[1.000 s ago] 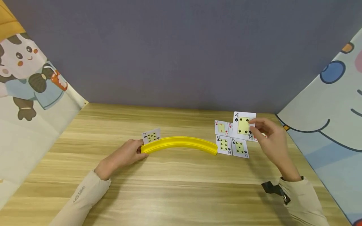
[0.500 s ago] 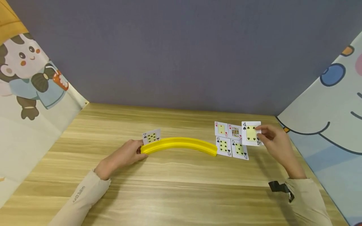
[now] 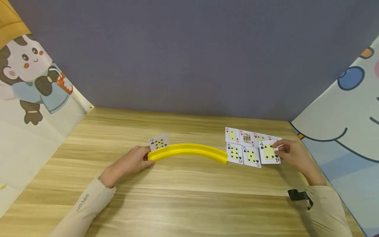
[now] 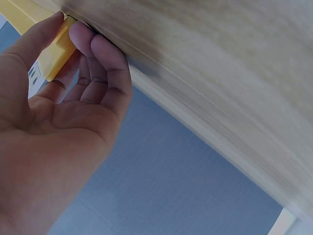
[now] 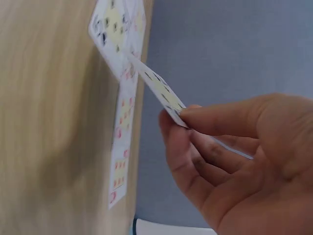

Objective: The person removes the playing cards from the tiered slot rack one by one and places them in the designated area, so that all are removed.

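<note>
At the left end of a curved yellow card holder [image 3: 189, 149], my left hand [image 3: 133, 161] grips it between thumb and fingers. A seven of spades [image 3: 157, 144] stands in its slot beside that hand. My right hand [image 3: 293, 156] pinches a four of spades [image 3: 267, 152] by its right edge. In the right wrist view, the four of spades [image 5: 157, 89] is tilted, raised above the wood. Left of it lie a five of spades [image 3: 251, 157] and a six of spades [image 3: 234, 153], face up. The holder's right end meets the six.
Behind the spades runs a row of red cards: a two of diamonds [image 3: 232, 134], a king of diamonds [image 3: 247, 138] and more red cards [image 3: 260, 137] partly covered by the four. A grey partition [image 3: 189, 59] rises at the wooden table's [image 3: 183, 197] back edge, with printed panels at both sides.
My right hand has carried the four of spades right and toward me, from over the red row to beside the five of spades. The left hand and the holder have stayed put.
</note>
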Demonstrator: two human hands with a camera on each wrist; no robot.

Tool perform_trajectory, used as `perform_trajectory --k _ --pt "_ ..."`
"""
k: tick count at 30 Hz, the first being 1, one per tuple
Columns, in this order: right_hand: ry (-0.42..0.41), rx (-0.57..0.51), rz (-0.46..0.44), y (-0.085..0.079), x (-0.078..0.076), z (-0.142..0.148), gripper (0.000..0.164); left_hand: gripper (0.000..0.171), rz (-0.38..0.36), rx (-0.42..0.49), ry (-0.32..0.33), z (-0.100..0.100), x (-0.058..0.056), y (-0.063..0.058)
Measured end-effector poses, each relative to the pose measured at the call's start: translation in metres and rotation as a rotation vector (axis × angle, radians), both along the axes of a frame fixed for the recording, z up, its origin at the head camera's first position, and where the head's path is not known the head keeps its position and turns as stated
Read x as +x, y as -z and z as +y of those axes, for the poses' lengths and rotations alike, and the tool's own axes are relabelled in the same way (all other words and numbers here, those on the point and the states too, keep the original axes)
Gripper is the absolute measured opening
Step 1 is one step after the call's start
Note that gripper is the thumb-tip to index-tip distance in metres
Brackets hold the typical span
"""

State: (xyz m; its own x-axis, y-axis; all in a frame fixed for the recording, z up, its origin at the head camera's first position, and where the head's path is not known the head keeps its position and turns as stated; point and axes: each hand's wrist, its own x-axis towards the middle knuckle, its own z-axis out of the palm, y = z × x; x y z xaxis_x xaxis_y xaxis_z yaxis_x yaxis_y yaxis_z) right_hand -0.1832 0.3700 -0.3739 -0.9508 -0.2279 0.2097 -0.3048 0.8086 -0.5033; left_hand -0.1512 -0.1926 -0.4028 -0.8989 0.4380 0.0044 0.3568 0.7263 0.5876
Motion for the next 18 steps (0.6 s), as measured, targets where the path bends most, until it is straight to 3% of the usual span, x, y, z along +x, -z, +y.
perform_trajectory --k 7,18 --pt "0.002 0.102 -0.150 0.016 -0.007 0.009 0.016 0.040 0.001 0.007 0.005 0.000 0.000 0.000" --pt "0.040 0.203 -0.265 0.022 -0.008 0.008 0.026 0.041 0.016 -0.002 0.019 -0.001 -0.001 0.001"
